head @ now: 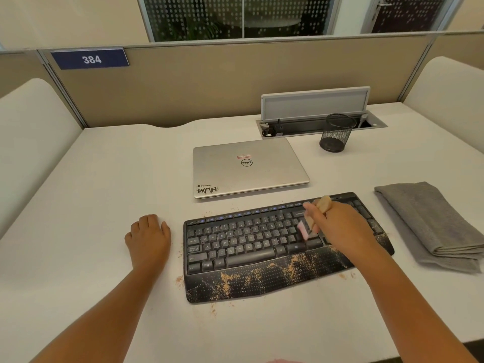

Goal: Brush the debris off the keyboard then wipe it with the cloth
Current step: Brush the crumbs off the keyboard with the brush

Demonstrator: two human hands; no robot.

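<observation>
While right hand [337, 226] grips brush [315, 216] over keyboard [235, 247], left hand [148, 235] rests curled

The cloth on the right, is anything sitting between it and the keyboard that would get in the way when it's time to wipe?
Nothing visible does. The folded grey cloth lies on the desk just right of the keyboard, with only bare desk between them. The right hand holds the brush over the keys; the left hand rests on the desk.

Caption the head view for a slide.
Right hand sweeps a brush across the debris-strewn keyboard; folded cloth waits alongside.
</observation>
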